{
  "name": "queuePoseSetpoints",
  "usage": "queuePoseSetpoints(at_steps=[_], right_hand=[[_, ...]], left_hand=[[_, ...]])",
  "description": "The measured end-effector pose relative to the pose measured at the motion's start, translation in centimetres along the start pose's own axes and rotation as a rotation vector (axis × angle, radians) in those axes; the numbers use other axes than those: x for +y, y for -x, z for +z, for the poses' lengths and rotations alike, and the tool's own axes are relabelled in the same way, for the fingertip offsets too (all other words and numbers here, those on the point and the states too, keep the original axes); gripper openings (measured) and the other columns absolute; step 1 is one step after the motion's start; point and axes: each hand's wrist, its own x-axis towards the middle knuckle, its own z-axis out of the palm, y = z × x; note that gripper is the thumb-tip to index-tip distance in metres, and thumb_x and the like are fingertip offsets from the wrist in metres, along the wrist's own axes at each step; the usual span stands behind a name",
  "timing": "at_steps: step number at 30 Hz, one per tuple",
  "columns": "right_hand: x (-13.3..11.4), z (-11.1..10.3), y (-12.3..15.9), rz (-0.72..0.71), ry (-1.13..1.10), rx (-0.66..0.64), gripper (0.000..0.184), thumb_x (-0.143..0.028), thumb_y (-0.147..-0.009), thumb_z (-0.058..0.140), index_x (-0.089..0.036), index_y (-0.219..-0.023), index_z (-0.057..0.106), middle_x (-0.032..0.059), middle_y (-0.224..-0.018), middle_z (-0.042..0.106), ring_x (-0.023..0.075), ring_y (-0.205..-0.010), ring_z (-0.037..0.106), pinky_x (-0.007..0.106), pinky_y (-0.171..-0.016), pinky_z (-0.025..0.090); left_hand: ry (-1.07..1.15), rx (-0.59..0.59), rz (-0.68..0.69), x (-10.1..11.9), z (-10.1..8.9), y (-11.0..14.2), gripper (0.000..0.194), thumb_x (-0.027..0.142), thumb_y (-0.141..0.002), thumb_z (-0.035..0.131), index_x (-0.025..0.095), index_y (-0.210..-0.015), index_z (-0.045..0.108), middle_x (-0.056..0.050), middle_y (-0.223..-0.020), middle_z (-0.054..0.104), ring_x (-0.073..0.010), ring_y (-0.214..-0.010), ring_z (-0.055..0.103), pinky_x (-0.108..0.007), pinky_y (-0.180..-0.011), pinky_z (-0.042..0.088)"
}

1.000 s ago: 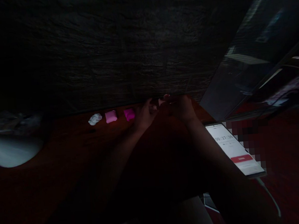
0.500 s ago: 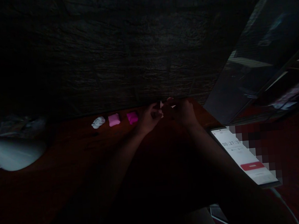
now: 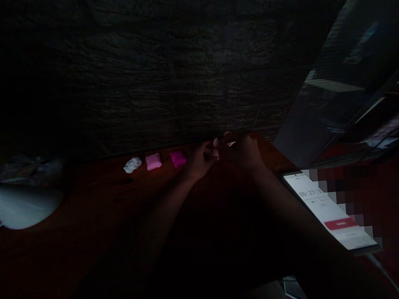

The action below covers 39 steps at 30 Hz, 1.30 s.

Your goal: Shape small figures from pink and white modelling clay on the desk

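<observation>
In the dim head view, my left hand (image 3: 200, 161) is at the back of the wooden table, its thumb and fingers closed in a pinch. My right hand (image 3: 246, 150) is beside it, fingers bent inward and closed. A small pale scrap (image 3: 232, 144) shows at the right fingers. Darkness and the fingers hide what is between the hands. To the left lie a magenta cushion-shaped piece (image 3: 178, 159), a light pink one (image 3: 153, 161) and a crumpled white lump (image 3: 132, 165), lined up along the wall.
A phone (image 3: 323, 209) with a lit timer screen lies at the table's right edge, beside my right forearm, with a cable below it. A white lamp shade (image 3: 24, 207) stands at the left. The brick wall (image 3: 180, 77) rises directly behind the table (image 3: 85, 190).
Both hands stay close together at the same spot, with their fingers slightly shifted. A pale bit that showed between them is now less visible. The view has moved a little.
</observation>
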Motion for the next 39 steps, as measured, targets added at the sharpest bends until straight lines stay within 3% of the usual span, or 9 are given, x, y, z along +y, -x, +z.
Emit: queuePoseSetpoints(at_steps=[9, 17, 34, 39], right_hand=[[-0.1, 0.2, 0.0, -0.017, 0.049, -0.022, 0.019, -0.033, -0.087, 0.068, -0.021, -0.077, 0.079, 0.0066, -0.082, 0.080, 0.0225, -0.083, 0.076, 0.026, -0.071, 0.050], [0.4, 0.6, -0.2, -0.039, 0.070, -0.012, 0.017, -0.027, -0.087, 0.066, -0.021, -0.079, 0.079, 0.0071, -0.085, 0.080, 0.0221, -0.082, 0.076, 0.026, -0.071, 0.051], [0.6, 0.3, -0.4, -0.043, 0.060, -0.246, 0.017, -0.021, -0.085, 0.063, -0.022, -0.093, 0.079, 0.0047, -0.089, 0.079, 0.0213, -0.089, 0.074, 0.027, -0.076, 0.050], [0.8, 0.3, -0.4, -0.032, -0.002, -0.184, 0.016, -0.023, -0.086, 0.064, -0.022, -0.091, 0.079, 0.0048, -0.089, 0.079, 0.0209, -0.085, 0.074, 0.027, -0.075, 0.050]], left_hand=[[0.041, -0.003, -0.028, 0.1, 0.2, -0.1, 0.041, 0.007, -0.081, 0.072, 0.018, -0.119, 0.060, -0.005, -0.098, 0.077, -0.0193, -0.094, 0.073, -0.035, -0.089, 0.054], [0.092, 0.016, -0.069, -0.3, 0.3, -0.2, 0.033, 0.007, -0.078, 0.075, 0.017, -0.105, 0.060, -0.008, -0.100, 0.077, -0.0206, -0.095, 0.073, -0.036, -0.088, 0.054], [0.115, 0.033, -0.059, -0.6, 0.4, -0.1, 0.041, 0.009, -0.077, 0.077, 0.016, -0.113, 0.057, -0.006, -0.093, 0.076, -0.0199, -0.090, 0.074, -0.036, -0.087, 0.054], [0.096, 0.024, -0.060, -0.5, 0.3, 0.0, 0.042, 0.011, -0.078, 0.077, 0.019, -0.114, 0.057, -0.006, -0.097, 0.076, -0.0204, -0.094, 0.073, -0.037, -0.088, 0.054]])
